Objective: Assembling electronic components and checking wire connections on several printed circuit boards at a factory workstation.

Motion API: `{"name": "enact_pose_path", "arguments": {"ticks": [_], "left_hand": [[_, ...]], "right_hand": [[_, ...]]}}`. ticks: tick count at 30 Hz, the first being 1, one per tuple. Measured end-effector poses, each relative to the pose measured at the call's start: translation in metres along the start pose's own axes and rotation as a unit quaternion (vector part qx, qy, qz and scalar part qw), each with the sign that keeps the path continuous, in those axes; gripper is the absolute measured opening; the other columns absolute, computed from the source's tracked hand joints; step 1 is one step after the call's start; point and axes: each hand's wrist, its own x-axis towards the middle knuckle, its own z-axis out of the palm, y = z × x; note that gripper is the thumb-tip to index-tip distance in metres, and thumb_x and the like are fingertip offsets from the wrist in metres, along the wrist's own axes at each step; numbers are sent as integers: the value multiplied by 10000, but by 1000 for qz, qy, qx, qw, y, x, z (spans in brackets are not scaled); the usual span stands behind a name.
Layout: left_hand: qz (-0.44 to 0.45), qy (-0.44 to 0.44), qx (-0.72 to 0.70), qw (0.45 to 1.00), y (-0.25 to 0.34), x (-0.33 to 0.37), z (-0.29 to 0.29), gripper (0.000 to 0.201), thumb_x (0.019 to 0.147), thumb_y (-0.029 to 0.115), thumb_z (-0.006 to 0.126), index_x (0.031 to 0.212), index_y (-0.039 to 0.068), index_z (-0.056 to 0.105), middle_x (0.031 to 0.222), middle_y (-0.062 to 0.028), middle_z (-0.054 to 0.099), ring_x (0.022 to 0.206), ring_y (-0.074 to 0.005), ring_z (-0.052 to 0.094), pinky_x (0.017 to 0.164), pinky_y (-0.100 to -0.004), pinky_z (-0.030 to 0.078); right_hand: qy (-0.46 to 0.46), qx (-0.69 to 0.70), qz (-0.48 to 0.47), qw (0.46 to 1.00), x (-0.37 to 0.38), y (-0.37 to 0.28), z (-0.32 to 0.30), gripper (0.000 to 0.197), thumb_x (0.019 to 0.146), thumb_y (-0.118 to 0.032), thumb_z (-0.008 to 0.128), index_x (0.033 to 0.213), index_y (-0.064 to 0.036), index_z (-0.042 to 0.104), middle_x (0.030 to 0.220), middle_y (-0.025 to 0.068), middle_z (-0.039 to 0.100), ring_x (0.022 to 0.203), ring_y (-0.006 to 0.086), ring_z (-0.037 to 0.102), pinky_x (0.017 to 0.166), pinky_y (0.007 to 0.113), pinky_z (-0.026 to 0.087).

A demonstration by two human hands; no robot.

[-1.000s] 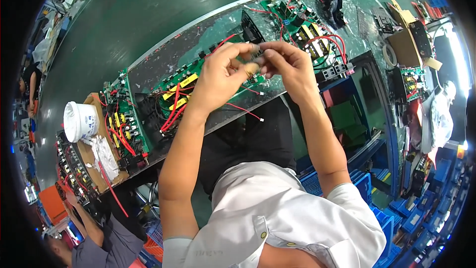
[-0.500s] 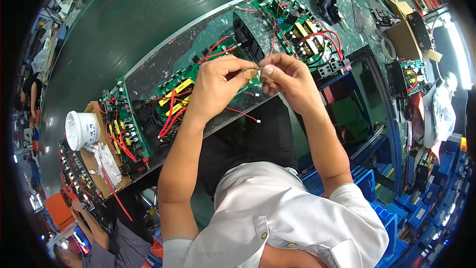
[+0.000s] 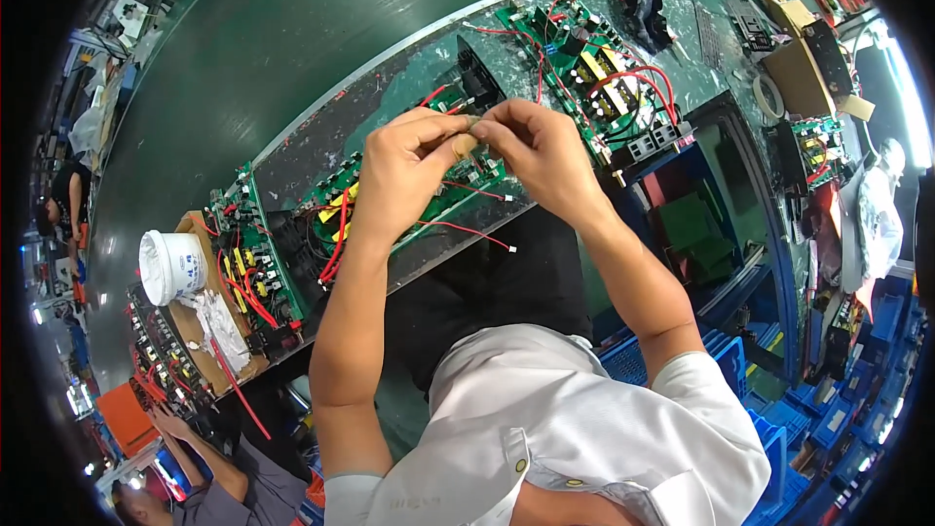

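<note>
My left hand [image 3: 407, 168] and my right hand [image 3: 538, 151] meet fingertip to fingertip above a green circuit board [image 3: 453, 197]. Each has thumb and forefinger pinched together; whatever lies between them is too small to make out. A yellowish cover wraps the left thumb tip. The board below carries yellow-wrapped transformers, red wires and thin leads with white plugs [image 3: 511, 248], and my hands hide part of it. Beside its far end rises a black panel [image 3: 479, 70]. Right of my right hand sits another green board [image 3: 614, 78] with yellow transformers and thick red wires.
At the left, a white tub [image 3: 172, 266] stands by a cardboard box [image 3: 229, 307] near more circuit boards. A black plastic bag [image 3: 643, 2] and a tape roll [image 3: 767, 95] lie at the far right. Blue bins [image 3: 828, 414] fill the lower right. Another person's hands [image 3: 173, 424] work at lower left.
Both hands, still pinched together, have shifted left and slightly away from me over the board. The right fingers have drawn in closer to the left ones.
</note>
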Motion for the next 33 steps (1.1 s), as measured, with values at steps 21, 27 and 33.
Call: {"name": "enact_pose_path", "arguments": {"ticks": [21,27,33], "left_hand": [[-55,88,76,992,-38,26,-7,179,854,69,712,1013,-10,742,873,-56,716,786,-98,628,721,-250,483],[-63,82,57,993,-34,23,-6,180,861,75,727,1020,-11,738,877,-43,695,793,-103,617,744,-253,485],[-35,101,35,994,-45,22,-4,204,838,124,750,1027,49,753,855,-77,700,755,-144,644,688,-275,476]], "right_hand": [[-60,-66,-54,995,12,21,-1,502,987,-57,535,1475,-29,419,1331,177,598,1189,162,553,1029,295,407],[-62,-41,-53,996,12,25,3,510,994,-51,544,1489,-55,423,1238,40,606,1059,79,527,961,241,419],[-52,-22,-48,997,10,23,3,506,1000,-57,537,1492,-57,419,1253,42,602,1070,82,528,971,244,419]]}}
